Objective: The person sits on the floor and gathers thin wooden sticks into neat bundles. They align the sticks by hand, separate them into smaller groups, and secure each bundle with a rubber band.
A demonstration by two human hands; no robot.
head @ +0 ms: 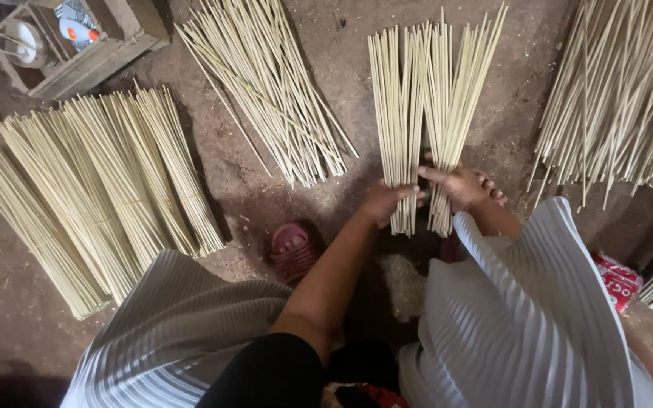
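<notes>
on bare brown earthen floor, straight ahead of knees: two fanned bunches of thin pale bamboo sticks [425, 113], long axis ran away from body, near ends at hands. left hand [383, 202] clamped on near end of left bunch, fingers curled round it. right hand [462, 185] lay on right bunch's near end, index finger stretched leftward, other fingers bent; grip unclear. both hands equally near. tied pale stick bundles [100, 189] lay well apart on left; pink sandal [292, 253] beside left forearm.

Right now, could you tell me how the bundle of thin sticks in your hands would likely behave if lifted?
The stick bundle looks untied, so it would probably splay. Each stick seems thin, likely light and bendy. Left hand and right hand pinch only its near end.
</notes>
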